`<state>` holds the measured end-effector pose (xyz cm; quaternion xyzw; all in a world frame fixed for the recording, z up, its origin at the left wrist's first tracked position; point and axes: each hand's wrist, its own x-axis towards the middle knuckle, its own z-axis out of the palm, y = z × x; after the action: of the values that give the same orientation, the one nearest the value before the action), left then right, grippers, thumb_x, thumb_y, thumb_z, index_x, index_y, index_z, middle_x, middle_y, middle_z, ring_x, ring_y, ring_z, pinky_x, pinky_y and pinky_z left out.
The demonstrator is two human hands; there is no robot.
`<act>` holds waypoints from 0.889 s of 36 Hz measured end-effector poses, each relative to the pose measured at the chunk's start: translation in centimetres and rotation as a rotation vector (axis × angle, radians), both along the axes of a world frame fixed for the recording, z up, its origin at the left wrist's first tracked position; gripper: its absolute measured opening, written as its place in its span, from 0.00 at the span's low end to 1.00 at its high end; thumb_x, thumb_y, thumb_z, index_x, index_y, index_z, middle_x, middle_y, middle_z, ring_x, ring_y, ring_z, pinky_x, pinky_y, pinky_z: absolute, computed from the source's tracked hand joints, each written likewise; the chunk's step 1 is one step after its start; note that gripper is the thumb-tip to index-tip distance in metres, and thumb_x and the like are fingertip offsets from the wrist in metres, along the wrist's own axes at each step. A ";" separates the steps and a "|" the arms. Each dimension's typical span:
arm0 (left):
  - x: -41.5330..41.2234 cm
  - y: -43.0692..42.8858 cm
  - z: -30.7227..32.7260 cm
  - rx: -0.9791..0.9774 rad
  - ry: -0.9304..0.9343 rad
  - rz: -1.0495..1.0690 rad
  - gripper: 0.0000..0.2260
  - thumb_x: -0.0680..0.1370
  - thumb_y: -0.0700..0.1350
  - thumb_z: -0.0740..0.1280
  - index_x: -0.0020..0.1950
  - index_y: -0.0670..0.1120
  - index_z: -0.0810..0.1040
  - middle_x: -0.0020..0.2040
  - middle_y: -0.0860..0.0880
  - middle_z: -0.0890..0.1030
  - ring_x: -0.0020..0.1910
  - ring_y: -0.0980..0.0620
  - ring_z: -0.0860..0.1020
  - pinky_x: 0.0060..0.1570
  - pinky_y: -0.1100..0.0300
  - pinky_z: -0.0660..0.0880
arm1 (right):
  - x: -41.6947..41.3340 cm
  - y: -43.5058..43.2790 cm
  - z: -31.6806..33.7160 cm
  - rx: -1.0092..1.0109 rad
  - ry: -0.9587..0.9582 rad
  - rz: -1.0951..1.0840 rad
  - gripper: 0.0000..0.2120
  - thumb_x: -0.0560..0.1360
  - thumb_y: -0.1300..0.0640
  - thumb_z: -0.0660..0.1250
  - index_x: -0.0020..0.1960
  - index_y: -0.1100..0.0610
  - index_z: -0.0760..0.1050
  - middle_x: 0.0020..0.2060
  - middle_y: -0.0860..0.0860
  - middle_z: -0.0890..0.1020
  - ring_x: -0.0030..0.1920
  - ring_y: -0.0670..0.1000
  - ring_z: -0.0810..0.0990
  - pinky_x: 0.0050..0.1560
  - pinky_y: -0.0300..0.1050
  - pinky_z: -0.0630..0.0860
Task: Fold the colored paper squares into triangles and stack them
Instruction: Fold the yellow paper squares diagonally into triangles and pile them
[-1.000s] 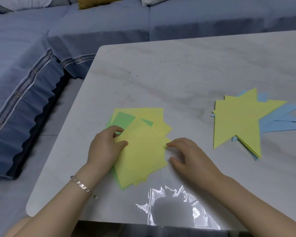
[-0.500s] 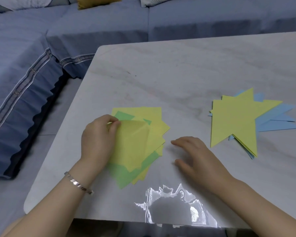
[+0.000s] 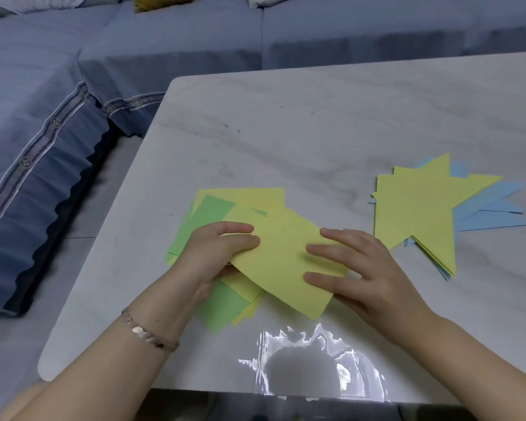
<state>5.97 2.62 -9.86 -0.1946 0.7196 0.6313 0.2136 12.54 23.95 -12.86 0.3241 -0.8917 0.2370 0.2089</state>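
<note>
A loose pile of yellow and green paper squares (image 3: 216,208) lies on the white marble table (image 3: 316,123). Over the pile's right side I hold a single yellow square (image 3: 283,253). My left hand (image 3: 219,250) grips its left edge, fingers on top and thumb underneath. My right hand (image 3: 362,268) holds its right side with spread fingers on top of the sheet. To the right lies a fanned stack of folded triangles (image 3: 419,208), yellow ones on top of blue ones.
A crumpled clear plastic wrapper (image 3: 313,366) lies at the table's near edge. A blue sofa (image 3: 58,101) wraps around the table's left and far sides. A metal bracelet (image 3: 148,332) is on my left wrist.
My left hand has pulled one yellow square off the pile and moved it to the right. My right hand has come off the table and taken its right side.
</note>
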 end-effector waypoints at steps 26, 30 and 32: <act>2.6 4.1 0.4 -0.093 0.347 -0.379 0.10 0.74 0.47 0.68 0.33 0.52 0.79 0.28 0.54 0.76 0.29 0.59 0.73 0.31 0.70 0.69 | -0.4 -0.2 0.6 -0.968 -0.735 -0.449 0.07 0.65 0.62 0.75 0.33 0.52 0.80 0.27 0.44 0.80 0.27 0.39 0.75 0.30 0.27 0.69; 3.2 4.6 -0.1 -0.089 0.434 -0.264 0.11 0.70 0.39 0.73 0.38 0.56 0.80 0.26 0.61 0.77 0.27 0.65 0.72 0.34 0.76 0.69 | -0.2 -0.4 0.8 -1.017 -0.724 -0.461 0.13 0.64 0.66 0.75 0.42 0.50 0.78 0.28 0.44 0.80 0.27 0.40 0.75 0.31 0.29 0.71; 3.5 4.7 -0.2 -0.089 0.467 -0.237 0.13 0.69 0.38 0.73 0.37 0.57 0.81 0.27 0.60 0.77 0.27 0.64 0.72 0.35 0.76 0.69 | 0.1 -0.3 1.2 -1.014 -0.712 -0.444 0.14 0.65 0.66 0.74 0.43 0.49 0.79 0.29 0.45 0.81 0.29 0.42 0.76 0.33 0.29 0.71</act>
<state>9.43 7.32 -10.08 0.0327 0.7943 0.5974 0.1054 12.64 23.61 -11.70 -0.1042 -0.7299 0.6717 0.0720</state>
